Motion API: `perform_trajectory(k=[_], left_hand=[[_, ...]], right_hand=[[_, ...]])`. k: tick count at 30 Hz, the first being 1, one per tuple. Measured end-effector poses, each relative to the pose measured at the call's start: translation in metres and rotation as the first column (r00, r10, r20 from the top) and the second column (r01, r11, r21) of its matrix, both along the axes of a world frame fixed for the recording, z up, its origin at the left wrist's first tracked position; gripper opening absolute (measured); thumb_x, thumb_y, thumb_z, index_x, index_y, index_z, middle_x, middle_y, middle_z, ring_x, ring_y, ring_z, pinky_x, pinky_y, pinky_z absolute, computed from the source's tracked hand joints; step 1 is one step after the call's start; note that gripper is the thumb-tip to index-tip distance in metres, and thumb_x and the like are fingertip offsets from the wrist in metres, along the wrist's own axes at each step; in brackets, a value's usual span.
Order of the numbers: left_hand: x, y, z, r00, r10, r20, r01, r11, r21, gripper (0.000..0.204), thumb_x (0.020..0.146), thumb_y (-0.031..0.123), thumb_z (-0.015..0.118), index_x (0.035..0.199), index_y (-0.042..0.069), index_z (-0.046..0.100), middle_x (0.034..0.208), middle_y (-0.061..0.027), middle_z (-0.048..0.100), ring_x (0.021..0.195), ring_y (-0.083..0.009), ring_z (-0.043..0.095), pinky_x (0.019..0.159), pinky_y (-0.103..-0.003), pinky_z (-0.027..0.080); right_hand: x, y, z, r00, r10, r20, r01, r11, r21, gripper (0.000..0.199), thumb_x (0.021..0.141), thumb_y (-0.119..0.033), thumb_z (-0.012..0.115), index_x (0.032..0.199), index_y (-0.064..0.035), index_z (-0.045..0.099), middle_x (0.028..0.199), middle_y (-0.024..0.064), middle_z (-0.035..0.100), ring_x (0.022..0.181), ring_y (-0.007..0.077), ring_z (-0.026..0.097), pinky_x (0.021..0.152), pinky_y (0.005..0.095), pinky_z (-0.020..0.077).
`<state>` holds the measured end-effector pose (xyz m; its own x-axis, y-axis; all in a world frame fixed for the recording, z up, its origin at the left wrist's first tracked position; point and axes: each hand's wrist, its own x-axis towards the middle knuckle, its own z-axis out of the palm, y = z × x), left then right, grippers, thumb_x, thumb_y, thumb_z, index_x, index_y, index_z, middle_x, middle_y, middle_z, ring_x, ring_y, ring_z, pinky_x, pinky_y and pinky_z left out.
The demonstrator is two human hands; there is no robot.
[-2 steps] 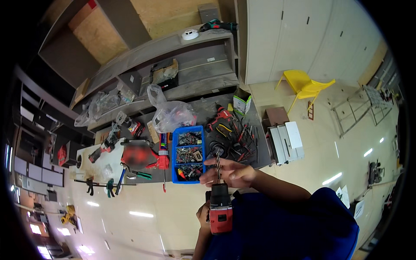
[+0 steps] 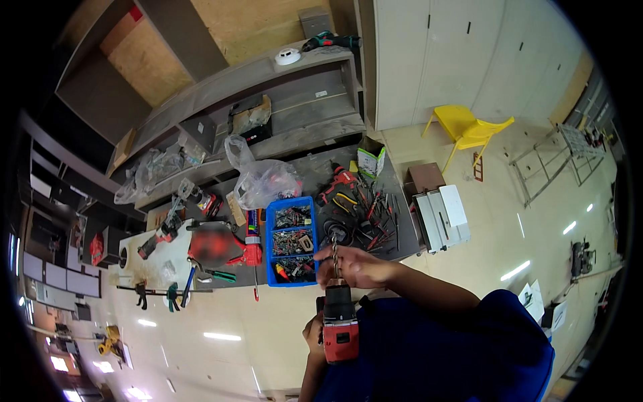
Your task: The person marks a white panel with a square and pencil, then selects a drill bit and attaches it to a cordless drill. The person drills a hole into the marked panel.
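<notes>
Drill [image 2: 341,338], bit [image 2: 335,258] pointing away from me, gripped in my left hand [image 2: 312,333] near the blue tray [image 2: 270,244]; my right hand [image 2: 360,269] is beside the bit, whether closed on it I cannot tell.

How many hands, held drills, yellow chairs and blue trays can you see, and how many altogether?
Hands: 2 (left hand, right hand)
Held drill: 1
Yellow chair: 1
Blue tray: 1
Total: 5
</notes>
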<state>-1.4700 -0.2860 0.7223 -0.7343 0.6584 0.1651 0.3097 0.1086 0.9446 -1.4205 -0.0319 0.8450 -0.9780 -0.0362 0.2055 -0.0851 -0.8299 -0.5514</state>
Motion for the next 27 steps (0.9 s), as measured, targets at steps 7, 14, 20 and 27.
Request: perform_trajectory(k=[7, 14, 20, 27], left_hand=[[-0.021, -0.032, -0.019, 0.997, 0.061, 0.038, -0.060, 0.998, -0.011, 0.022, 0.088, 0.022, 0.060, 0.089, 0.001, 0.066, 0.076, -0.0092, 0.069, 0.062, -0.0202, 0.066, 0.058, -0.034, 0.057], [-0.035, -0.103, -0.084, 0.988, 0.125, 0.090, -0.121, 0.991, -0.051, 0.028, 0.091, 0.025, 0.054, 0.097, -0.001, 0.063, 0.083, -0.0094, 0.069, 0.064, -0.0223, 0.066, 0.056, -0.036, 0.057], [-0.013, -0.084, -0.052, 0.977, 0.188, 0.102, -0.181, 0.980, -0.082, 0.023, 0.090, 0.023, 0.057, 0.093, 0.001, 0.063, 0.082, -0.0096, 0.069, 0.065, -0.0219, 0.067, 0.058, -0.035, 0.056], [-0.005, -0.071, -0.031, 0.955, 0.282, 0.092, -0.273, 0.957, -0.102, 0.018, 0.088, 0.020, 0.060, 0.089, 0.002, 0.062, 0.080, -0.0099, 0.070, 0.065, -0.0215, 0.067, 0.059, -0.034, 0.056]], right_hand=[[-0.032, -0.017, -0.045, 0.981, -0.195, 0.010, 0.193, 0.976, 0.105, 0.016, 0.099, -0.019, 0.062, 0.107, -0.0053, 0.063, 0.093, 0.0001, 0.065, 0.085, 0.0104, 0.062, 0.076, 0.0283, 0.0510], [-0.083, 0.072, -0.099, 0.850, -0.423, 0.314, 0.453, 0.891, -0.025, 0.015, 0.096, -0.007, 0.059, 0.110, -0.0063, 0.064, 0.094, 0.0054, 0.065, 0.087, 0.0171, 0.065, 0.081, 0.0372, 0.0548], [-0.041, 0.137, -0.318, 0.275, -0.516, 0.811, 0.289, 0.849, 0.442, 0.008, 0.093, -0.007, 0.058, 0.091, 0.0005, 0.056, 0.073, 0.0121, 0.061, 0.063, 0.0274, 0.065, 0.052, 0.0397, 0.0568], [-0.084, 0.170, -0.320, 0.334, -0.431, 0.838, 0.410, 0.867, 0.282, 0.018, 0.091, -0.010, 0.062, 0.103, 0.0015, 0.055, 0.090, 0.0176, 0.065, 0.074, 0.0304, 0.067, 0.072, 0.0453, 0.0595]])
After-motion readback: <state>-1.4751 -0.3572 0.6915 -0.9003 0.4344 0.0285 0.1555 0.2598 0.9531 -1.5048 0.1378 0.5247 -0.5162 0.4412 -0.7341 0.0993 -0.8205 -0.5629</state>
